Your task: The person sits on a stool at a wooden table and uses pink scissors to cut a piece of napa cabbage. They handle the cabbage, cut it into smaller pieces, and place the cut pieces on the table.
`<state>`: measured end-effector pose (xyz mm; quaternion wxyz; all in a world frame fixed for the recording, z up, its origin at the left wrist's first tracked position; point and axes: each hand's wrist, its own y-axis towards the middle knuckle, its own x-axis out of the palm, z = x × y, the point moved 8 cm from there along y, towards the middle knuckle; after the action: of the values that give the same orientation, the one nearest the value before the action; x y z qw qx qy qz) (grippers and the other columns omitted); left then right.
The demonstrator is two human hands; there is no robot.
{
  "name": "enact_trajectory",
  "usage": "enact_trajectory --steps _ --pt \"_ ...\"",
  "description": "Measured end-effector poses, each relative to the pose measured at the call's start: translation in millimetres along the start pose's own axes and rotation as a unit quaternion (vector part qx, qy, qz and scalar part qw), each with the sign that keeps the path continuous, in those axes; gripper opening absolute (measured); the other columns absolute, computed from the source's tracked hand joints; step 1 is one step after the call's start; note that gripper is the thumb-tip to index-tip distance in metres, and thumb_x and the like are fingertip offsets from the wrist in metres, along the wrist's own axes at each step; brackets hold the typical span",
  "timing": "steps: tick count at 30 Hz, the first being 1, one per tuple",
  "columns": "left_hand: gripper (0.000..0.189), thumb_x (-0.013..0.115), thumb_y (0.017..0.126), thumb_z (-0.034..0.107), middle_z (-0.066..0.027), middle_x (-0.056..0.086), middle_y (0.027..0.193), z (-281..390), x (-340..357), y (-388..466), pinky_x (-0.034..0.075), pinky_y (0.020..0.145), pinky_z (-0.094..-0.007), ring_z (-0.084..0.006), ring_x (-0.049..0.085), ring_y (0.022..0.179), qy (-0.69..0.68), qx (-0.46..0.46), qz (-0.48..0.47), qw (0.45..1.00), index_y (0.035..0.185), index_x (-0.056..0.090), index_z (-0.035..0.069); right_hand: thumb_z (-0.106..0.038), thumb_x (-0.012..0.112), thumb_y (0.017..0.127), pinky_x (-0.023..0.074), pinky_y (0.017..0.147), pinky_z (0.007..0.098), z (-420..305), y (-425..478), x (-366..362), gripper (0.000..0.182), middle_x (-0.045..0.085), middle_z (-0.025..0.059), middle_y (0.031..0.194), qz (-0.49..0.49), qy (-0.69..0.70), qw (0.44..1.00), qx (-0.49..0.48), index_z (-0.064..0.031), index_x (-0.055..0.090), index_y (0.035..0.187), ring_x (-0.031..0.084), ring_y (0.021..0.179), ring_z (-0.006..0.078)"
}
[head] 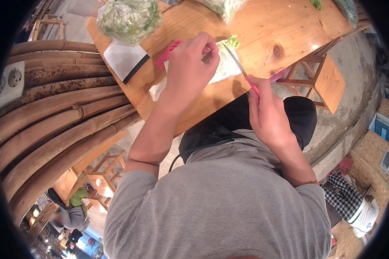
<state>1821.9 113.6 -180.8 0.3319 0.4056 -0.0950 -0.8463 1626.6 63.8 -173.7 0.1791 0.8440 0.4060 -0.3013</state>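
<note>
My right hand (pixel 268 111) grips the pink handle of a kitchen knife (pixel 235 60). Its narrow blade points away from me, over a white cutting board (pixel 226 68). A piece of leafy green lettuce (pixel 232 42) lies at the board's far edge, near the knife tip. My left hand (pixel 193 61) is raised above the board's left side with fingers curled and thumb and forefinger nearly meeting. Whether anything small is between them is hard to see. Behind this hand lies a pink slotted plastic item (pixel 168 54), partly covered.
A clear bag of cut greens (pixel 129 21) sits at the wooden table's (pixel 262 29) far left, beside a white flat item with a black edge (pixel 124 61). Another bag (pixel 226 8) lies farther back. Bamboo poles (pixel 58 84) run along the left; a wooden stool (pixel 332 84) stands right.
</note>
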Motion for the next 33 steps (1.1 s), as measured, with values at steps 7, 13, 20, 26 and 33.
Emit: enact_trajectory --steps 7,13,20,26,33 --pt "0.017 0.083 0.082 0.009 -0.0037 0.075 0.081 0 -1 0 0.059 0.073 -0.0341 -0.0204 0.074 0.077 0.018 -0.002 -0.001 1.0 0.091 0.068 0.009 0.0 0.056 0.105 0.055 0.075 0.057 -5 2 7 0.031 0.07 0.0339 0.097 -0.02 -0.001 1.0 -0.004 0.0018 0.051 0.136 0.069 0.092 0.0553" --pt "0.016 0.08 0.082 0.007 -0.0069 0.074 0.08 2 -1 2 0.058 0.069 -0.0366 -0.0246 0.074 0.075 0.025 0.024 0.004 0.999 0.09 0.067 0.007 0.0 0.056 0.103 0.0548 0.077 0.0583 -2 7 16 0.036 0.07 0.0344 0.102 -0.034 -0.013 0.999 0.003 0.0015 0.051 0.138 0.069 0.095 0.0557" --pt "0.015 0.079 0.083 0.005 -0.0091 0.073 0.08 1 -1 1 0.057 0.068 -0.0394 -0.0266 0.075 0.077 0.013 -0.001 -0.003 1.0 0.09 0.066 0.007 0.003 0.055 0.099 0.054 0.078 0.0605 0 9 12 0.043 0.07 0.0329 0.1 -0.044 -0.035 0.998 -0.011 0.0015 0.049 0.142 0.068 0.094 0.0549" --pt "0.014 0.078 0.084 0.006 -0.0105 0.074 0.084 4 -2 1 0.057 0.072 -0.0412 -0.0295 0.072 0.078 0.037 0.0 -0.025 0.999 0.093 0.069 0.01 -0.004 0.057 0.109 0.0581 0.078 0.0496 3 -2 3 0.027 0.073 0.0333 0.101 -0.04 -0.011 0.999 0.034 0.0008 0.057 0.135 0.072 0.098 0.0521" --pt "0.016 0.079 0.087 0.006 -0.0101 0.079 0.095 7 -15 -4 0.059 0.087 -0.0422 -0.0311 0.074 0.084 0.045 -0.005 -0.071 0.996 0.102 0.078 0.01 0.001 0.056 0.105 0.0549 0.074 0.0579 -5 0 0 0.03 0.069 0.0328 0.096 -0.005 0.004 1.0 -0.014 0.0026 0.05 0.134 0.069 0.09 0.0538"
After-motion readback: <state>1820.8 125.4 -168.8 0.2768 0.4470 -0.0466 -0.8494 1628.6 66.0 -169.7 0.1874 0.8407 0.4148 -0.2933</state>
